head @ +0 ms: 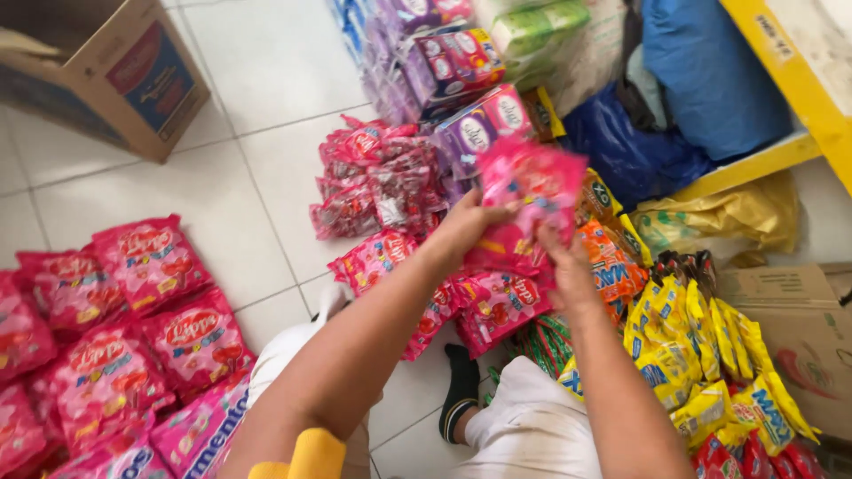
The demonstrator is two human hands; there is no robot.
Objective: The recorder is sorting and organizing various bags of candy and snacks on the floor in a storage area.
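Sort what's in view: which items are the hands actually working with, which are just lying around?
In hand:
- left hand and right hand hold a pink candy bag
- pink bag pile below

Lying about:
- cardboard box
- yellow snack packs
- purple cartons
- blue sack

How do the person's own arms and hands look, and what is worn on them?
Both forearms are bare, with no watch, bracelet or glove to see. The left hand and the right hand show no rings, though motion blurs them. A yellow sleeve edge appears at the left upper arm.
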